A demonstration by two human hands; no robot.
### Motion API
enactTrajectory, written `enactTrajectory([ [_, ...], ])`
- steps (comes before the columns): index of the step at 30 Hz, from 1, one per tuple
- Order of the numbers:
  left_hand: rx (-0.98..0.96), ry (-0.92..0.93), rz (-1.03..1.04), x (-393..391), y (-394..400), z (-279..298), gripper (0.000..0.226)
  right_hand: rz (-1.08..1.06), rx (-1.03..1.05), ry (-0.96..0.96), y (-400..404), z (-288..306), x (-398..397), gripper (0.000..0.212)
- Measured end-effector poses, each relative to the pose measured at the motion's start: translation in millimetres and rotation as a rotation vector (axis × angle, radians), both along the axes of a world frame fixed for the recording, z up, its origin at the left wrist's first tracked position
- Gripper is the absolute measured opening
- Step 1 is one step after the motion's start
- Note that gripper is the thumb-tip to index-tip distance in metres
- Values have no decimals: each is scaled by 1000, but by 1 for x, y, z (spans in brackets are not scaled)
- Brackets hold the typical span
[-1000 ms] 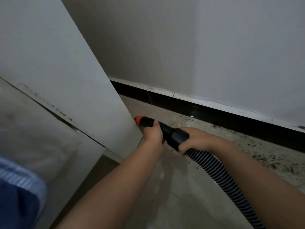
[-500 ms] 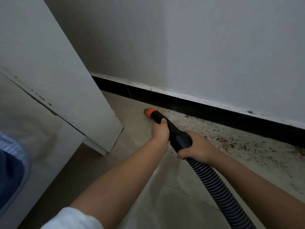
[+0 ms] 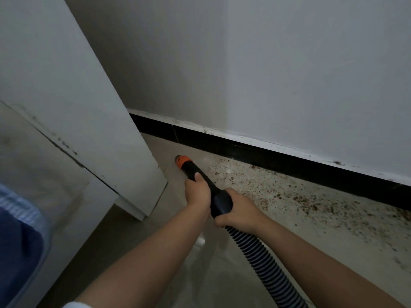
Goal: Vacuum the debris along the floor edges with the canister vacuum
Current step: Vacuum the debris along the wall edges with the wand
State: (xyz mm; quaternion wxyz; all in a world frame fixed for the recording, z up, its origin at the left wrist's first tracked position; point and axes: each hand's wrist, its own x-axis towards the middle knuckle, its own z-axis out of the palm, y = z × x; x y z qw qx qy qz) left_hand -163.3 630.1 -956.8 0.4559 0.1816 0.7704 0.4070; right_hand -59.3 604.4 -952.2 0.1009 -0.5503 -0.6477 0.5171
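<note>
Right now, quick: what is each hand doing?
Left hand: grips the black vacuum nozzle behind its orange tip.
Right hand: grips the nozzle where the ribbed hose joins.

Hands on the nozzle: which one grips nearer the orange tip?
The left hand, on the black tube just behind the orange tip. The right hand holds further back, where the ribbed hose joins.

both forearms bare from elbow to wrist. left hand (image 3: 198,193) and right hand (image 3: 239,211) ungloved, no rings, watch or bands visible. white sleeve edge (image 3: 74,305) on the left arm at bottom of frame. right arm's sleeve out of view.
</note>
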Motion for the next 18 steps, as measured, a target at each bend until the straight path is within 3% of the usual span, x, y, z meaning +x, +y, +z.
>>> enactTrajectory([
  [10, -7, -196, -103, -20, 23, -6, 44, -90, 7, -46, 10, -8, -12, 48],
  [18, -5, -180, -70, -33, 49, -7, 44, -88, -46, 14, 44, -15, -19, 45],
])
